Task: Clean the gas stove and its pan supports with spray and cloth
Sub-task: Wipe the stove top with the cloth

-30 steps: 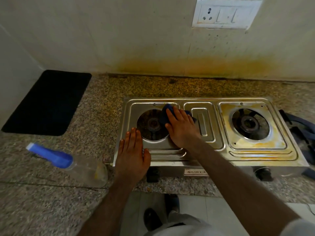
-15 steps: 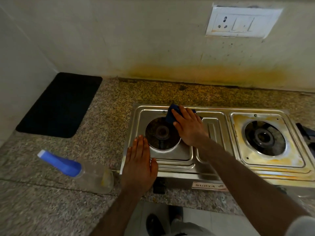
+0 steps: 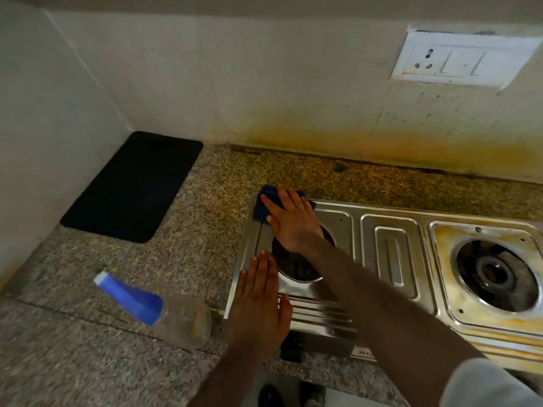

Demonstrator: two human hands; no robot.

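A black mat [image 3: 132,186] lies far left on the speckled bench [image 3: 88,362]. Nearer, a spray bottle [image 3: 155,309] lies on its side. The left hand [image 3: 258,312], grip apart, presses flat on the gas stove [image 3: 390,259]. The right hand [image 3: 293,221], fingers spread, presses a blue cloth [image 3: 264,205] onto the stove's far-left corner.
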